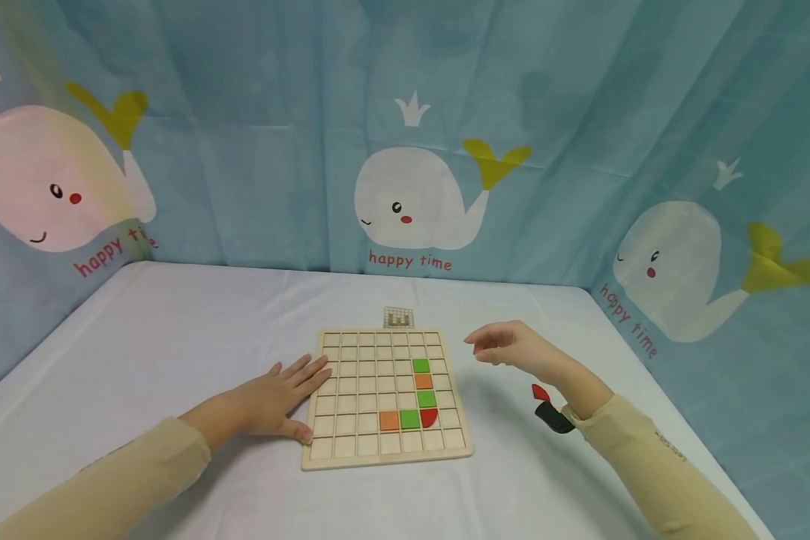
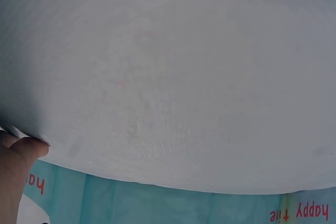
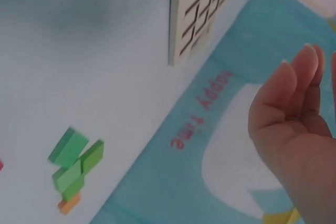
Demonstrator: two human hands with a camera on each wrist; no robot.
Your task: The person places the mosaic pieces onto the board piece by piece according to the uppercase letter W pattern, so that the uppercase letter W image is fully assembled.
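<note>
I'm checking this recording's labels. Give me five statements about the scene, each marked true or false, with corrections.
1. The left hand touches the wooden board. True.
2. Three green squares lie on the board. True.
3. The right hand grips a green square. False: the right hand holds nothing visible.
4. One orange square lies between two green squares. True.
5. The red piece on the board is square. False: the red piece has a curved edge.

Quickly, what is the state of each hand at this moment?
Left hand: open, resting on the left edge of the board.
Right hand: open, loosely curled, holding nothing visible.
</note>
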